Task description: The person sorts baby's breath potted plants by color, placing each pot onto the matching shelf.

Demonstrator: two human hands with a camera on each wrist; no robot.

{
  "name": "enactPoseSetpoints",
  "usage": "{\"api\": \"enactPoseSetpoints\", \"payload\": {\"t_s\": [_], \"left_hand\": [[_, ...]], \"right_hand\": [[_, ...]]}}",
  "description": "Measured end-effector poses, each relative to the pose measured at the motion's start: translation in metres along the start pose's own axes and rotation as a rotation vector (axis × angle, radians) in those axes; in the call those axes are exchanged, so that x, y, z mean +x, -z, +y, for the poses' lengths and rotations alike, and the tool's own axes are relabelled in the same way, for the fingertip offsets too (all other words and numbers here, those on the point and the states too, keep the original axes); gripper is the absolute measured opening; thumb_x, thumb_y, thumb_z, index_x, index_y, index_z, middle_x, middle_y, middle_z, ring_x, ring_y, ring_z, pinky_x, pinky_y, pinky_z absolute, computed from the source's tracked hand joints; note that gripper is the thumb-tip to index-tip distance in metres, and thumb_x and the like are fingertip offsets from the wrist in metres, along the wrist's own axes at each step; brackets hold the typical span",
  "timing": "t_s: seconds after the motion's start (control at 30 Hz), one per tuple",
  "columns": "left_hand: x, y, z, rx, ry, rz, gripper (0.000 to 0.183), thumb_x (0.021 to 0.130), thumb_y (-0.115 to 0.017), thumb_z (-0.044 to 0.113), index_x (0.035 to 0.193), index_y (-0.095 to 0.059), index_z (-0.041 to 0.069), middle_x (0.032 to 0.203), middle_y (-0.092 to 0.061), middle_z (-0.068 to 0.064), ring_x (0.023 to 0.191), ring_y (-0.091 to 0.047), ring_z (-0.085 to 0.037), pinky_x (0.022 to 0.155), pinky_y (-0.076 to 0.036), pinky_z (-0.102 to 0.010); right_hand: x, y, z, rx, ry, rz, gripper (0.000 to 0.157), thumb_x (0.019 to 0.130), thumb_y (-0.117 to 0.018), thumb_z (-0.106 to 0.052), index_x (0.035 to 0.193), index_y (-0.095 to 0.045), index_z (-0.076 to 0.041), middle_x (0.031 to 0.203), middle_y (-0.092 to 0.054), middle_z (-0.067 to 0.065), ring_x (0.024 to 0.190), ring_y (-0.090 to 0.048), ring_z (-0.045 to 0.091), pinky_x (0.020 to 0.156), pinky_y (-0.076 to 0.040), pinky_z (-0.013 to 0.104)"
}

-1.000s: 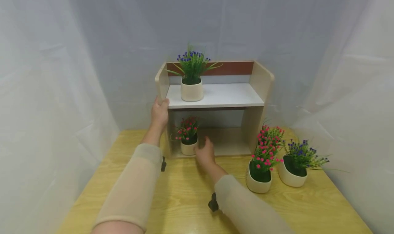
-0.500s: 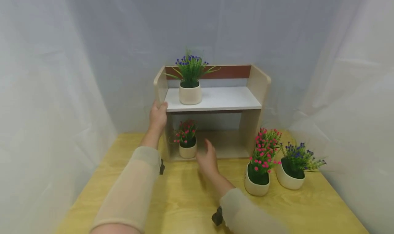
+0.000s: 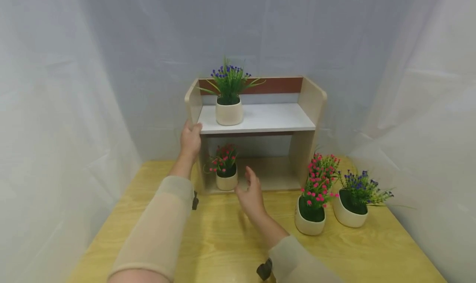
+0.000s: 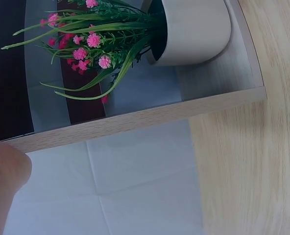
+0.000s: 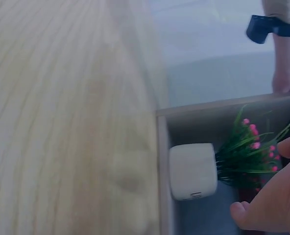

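Observation:
In the head view a two-tier shelf (image 3: 277,117) stands on the table. My left hand (image 3: 191,141) grips its left side panel, thumb at the front edge by the white board. On the lower tier, at the left, a white pot of pink flowers (image 3: 227,180) stands upright; the left wrist view shows this potted plant (image 4: 199,34) just inside the panel. Right of that pot is my right hand (image 3: 252,194), thumb and fingers spread apart, holding nothing. The right wrist view shows the pot (image 5: 193,171) with the right thumb (image 5: 240,211) apart from it.
A pot of purple flowers (image 3: 229,113) stands on the upper tier at the left. On the table (image 3: 219,241), right of the shelf, stand a pot of pink flowers (image 3: 310,222) and a pot of purple flowers (image 3: 350,213). Pale sheeting (image 3: 260,27) hangs behind and at both sides.
My right hand has come away from the lower pink-flower pot, drawing slightly right and back, its fingers spreading. The pot stays on the lower tier. My left hand keeps its grip on the panel.

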State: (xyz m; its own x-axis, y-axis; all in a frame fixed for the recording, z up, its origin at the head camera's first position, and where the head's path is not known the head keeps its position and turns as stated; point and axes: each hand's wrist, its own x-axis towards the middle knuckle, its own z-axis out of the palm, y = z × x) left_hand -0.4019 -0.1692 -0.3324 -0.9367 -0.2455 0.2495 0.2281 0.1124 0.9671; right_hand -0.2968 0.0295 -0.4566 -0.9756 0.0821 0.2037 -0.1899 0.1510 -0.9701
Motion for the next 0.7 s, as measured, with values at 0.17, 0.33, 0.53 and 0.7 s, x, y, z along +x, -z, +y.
{"api": "enactPoseSetpoints", "payload": {"t_s": [0.17, 0.33, 0.53, 0.7], "left_hand": [[0.000, 0.000, -0.002, -0.001, -0.010, -0.008, 0.061, 0.112, -0.049, 0.031, 0.168, -0.034, 0.012, 0.173, -0.040, -0.016, 0.164, -0.032, -0.035, 0.139, -0.020, -0.055], [0.000, -0.001, -0.003, -0.014, -0.018, -0.014, 0.062, 0.112, -0.049, 0.030, 0.169, -0.033, 0.012, 0.172, -0.040, -0.017, 0.164, -0.031, -0.035, 0.139, -0.019, -0.055], [0.000, 0.000, -0.004, -0.024, -0.020, -0.016, 0.062, 0.112, -0.049, 0.029, 0.169, -0.032, 0.012, 0.174, -0.038, -0.016, 0.165, -0.029, -0.034, 0.140, -0.017, -0.054], [0.000, 0.000, -0.002, -0.043, -0.027, -0.022, 0.062, 0.112, -0.048, 0.028, 0.170, -0.031, 0.014, 0.175, -0.037, -0.014, 0.166, -0.028, -0.033, 0.140, -0.016, -0.053]], "right_hand": [[-0.005, 0.010, -0.011, 0.022, -0.005, -0.043, 0.080, 0.096, -0.073, -0.004, 0.167, -0.037, -0.008, 0.166, -0.041, 0.028, 0.158, -0.038, 0.050, 0.132, -0.031, 0.065], [-0.009, 0.026, -0.024, 0.040, -0.020, -0.077, 0.080, 0.098, -0.074, -0.008, 0.168, -0.035, -0.013, 0.170, -0.036, 0.024, 0.162, -0.031, 0.049, 0.134, -0.026, 0.065], [-0.015, 0.044, -0.041, 0.054, 0.008, -0.070, 0.079, 0.099, -0.073, -0.009, 0.168, -0.036, -0.017, 0.172, -0.034, 0.020, 0.164, -0.027, 0.047, 0.135, -0.024, 0.065], [-0.018, 0.060, -0.055, 0.033, 0.048, -0.063, 0.079, 0.101, -0.072, -0.010, 0.169, -0.033, -0.021, 0.172, -0.033, 0.015, 0.164, -0.027, 0.043, 0.137, -0.023, 0.060]]}}
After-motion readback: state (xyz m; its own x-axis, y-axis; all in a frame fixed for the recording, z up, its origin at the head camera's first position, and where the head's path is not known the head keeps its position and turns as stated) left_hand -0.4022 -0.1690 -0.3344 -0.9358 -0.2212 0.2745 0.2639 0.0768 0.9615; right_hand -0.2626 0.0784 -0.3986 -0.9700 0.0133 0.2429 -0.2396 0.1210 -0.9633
